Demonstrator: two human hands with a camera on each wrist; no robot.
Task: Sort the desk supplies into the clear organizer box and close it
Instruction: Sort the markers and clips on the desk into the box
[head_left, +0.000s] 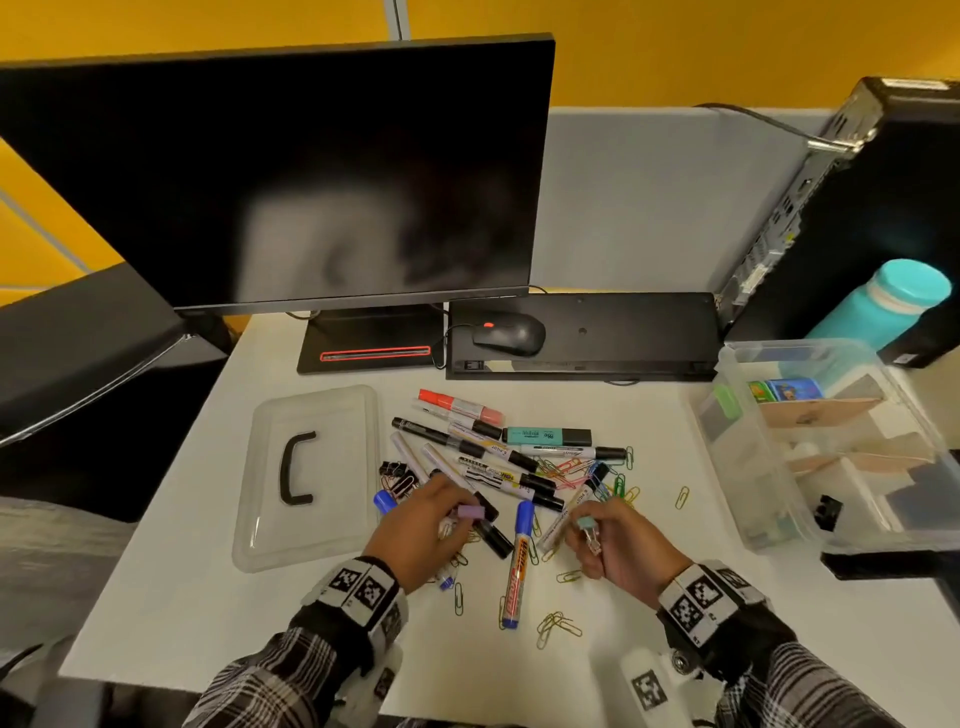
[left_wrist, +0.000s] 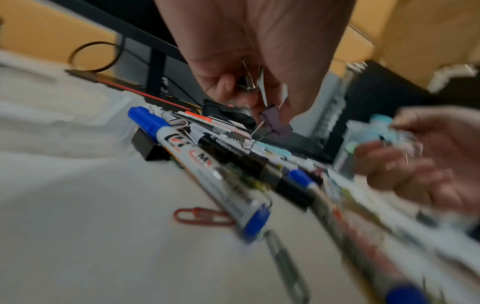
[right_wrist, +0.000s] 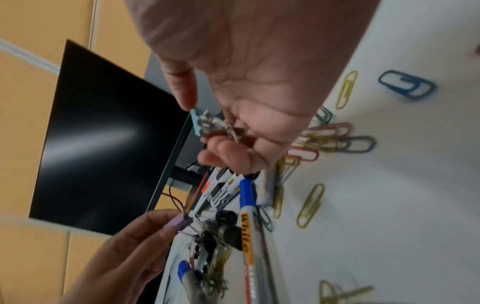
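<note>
My clear plastic organizer box (head_left: 737, 447) with card dividers stands open at the far right of the white desk (head_left: 208, 561), nearer my right hand (head_left: 618, 551); its flat clear lid (head_left: 311, 467) lies at left. Between them sprawl smooth cylindrical markers (head_left: 514, 566), long axes mostly pointing away from me, amid thin wire paper clips (head_left: 558, 626). Right grip pinches a small mint binder clip (head_left: 587, 525). My left hand (head_left: 415, 535) pinches a lilac binder clip (head_left: 471, 512).

Right hand (right_wrist: 249, 86) pinches teal binder clip (right_wrist: 196, 123) above markers (right_wrist: 245, 222), paper clips (right_wrist: 311, 205).
</note>
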